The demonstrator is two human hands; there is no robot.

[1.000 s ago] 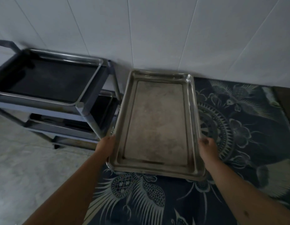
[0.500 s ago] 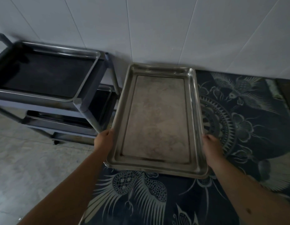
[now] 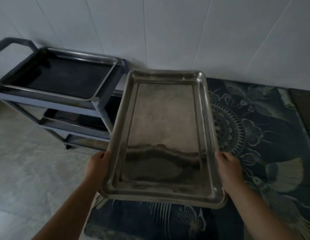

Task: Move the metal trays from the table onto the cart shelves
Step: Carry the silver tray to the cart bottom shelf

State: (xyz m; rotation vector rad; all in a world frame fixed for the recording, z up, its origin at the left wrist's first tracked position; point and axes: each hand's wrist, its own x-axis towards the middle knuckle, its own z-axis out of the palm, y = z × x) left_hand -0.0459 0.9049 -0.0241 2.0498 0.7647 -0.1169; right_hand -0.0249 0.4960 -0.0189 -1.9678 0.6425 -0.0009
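A large rectangular metal tray (image 3: pixel 163 122) hangs in the air above the table, its near end raised toward me. My left hand (image 3: pixel 97 166) grips its left long rim and my right hand (image 3: pixel 228 168) grips its right long rim. To the left stands the metal cart (image 3: pixel 98 103) with three shelves. A metal tray (image 3: pixel 105 78) lies on the top shelf, and another tray (image 3: pixel 78 124) lies on the middle shelf, partly hidden.
The table (image 3: pixel 265 122) wears a dark blue cloth with pale bird and flower patterns and runs along the white tiled wall (image 3: pixel 168 32). Pale floor tiles (image 3: pixel 29 170) spread out left of the table. The cart handle (image 3: pixel 15 43) sticks up at the far left.
Both hands have lifted the tray off the table and drawn it nearer to me. The view has shifted so the cart sits lower and more to the right.
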